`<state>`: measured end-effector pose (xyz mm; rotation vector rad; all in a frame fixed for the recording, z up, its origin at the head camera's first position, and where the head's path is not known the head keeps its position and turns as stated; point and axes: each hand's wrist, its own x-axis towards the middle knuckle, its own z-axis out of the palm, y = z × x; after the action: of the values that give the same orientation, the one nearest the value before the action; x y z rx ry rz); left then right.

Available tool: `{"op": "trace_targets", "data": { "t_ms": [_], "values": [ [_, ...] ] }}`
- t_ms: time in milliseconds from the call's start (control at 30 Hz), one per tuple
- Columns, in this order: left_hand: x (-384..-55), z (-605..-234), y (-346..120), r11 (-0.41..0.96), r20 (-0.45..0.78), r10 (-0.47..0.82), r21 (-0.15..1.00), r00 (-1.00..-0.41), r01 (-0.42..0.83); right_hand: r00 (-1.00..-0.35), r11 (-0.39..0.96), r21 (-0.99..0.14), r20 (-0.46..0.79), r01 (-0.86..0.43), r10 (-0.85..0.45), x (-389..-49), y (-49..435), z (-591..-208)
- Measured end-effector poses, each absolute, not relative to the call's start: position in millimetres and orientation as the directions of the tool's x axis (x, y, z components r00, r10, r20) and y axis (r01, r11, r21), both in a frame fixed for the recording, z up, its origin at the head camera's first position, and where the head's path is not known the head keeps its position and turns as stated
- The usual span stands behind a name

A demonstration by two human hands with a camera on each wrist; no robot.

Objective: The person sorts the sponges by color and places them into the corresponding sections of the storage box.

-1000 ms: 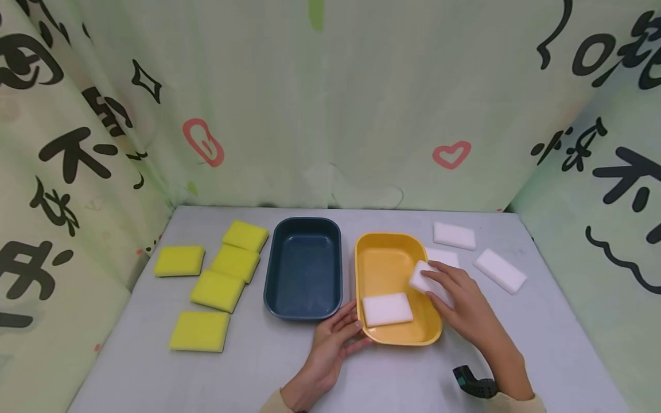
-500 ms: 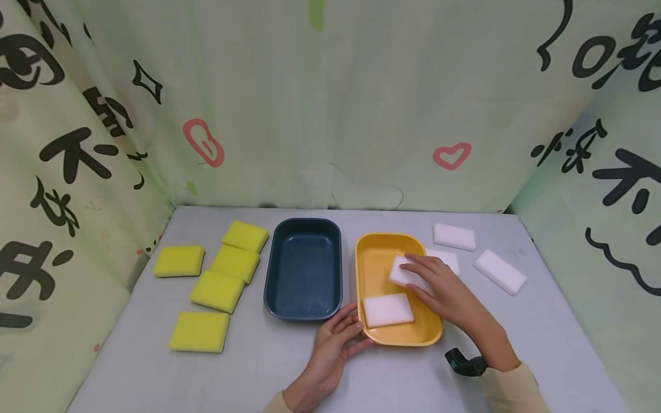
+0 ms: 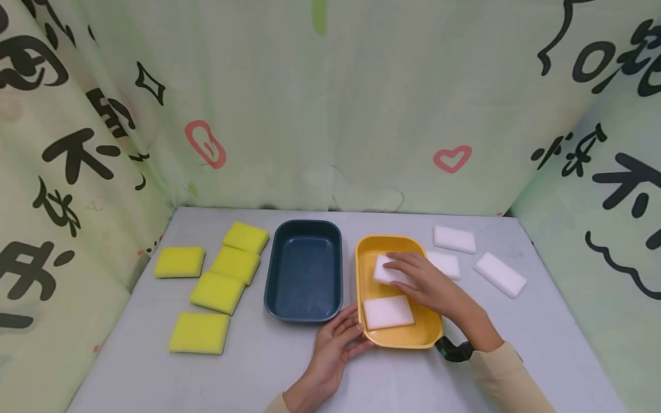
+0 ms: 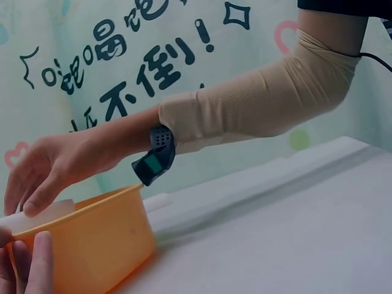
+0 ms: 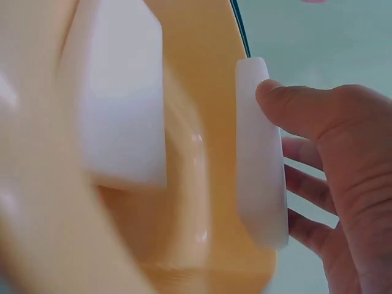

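Note:
My right hand holds a white sponge over the far part of a yellow tub. Seen from the right wrist, the thumb presses one face of that sponge, with the other fingers behind it. Another white sponge lies inside the tub at its near left. At the tub's near left corner, my left hand touches the outside with spread, fairly straight fingers. In the left wrist view, its fingers stand against the tub's outer wall.
A dark blue tub stands just left of the yellow one. Several yellow sponges lie on the table's left side. To the right are more white sponges, one beside the yellow tub and another further right. A printed curtain hangs around the table.
The right hand has carried the white sponge leftward from the yellow tub's right rim to over its inside. The left hand has stayed at the tub's corner.

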<state>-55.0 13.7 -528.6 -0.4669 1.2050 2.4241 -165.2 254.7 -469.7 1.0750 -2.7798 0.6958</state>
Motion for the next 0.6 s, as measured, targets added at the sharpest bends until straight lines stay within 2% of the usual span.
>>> {"op": "trace_targets", "data": {
  "t_ms": [367,600],
  "values": [
    [-54.2,-530.2,12.8,-0.556,-0.442,0.191,0.687,-0.877,-0.467,-0.751,0.657,-0.417,0.1,-0.628,-0.653,-169.4,248.7,-468.4],
    [-54.0,-530.0,14.1,-0.563,-0.439,0.192,0.683,-0.878,-0.465,-0.685,0.62,-0.385,0.045,-0.684,-0.727,-175.5,249.5,-464.7]
  ]
}}
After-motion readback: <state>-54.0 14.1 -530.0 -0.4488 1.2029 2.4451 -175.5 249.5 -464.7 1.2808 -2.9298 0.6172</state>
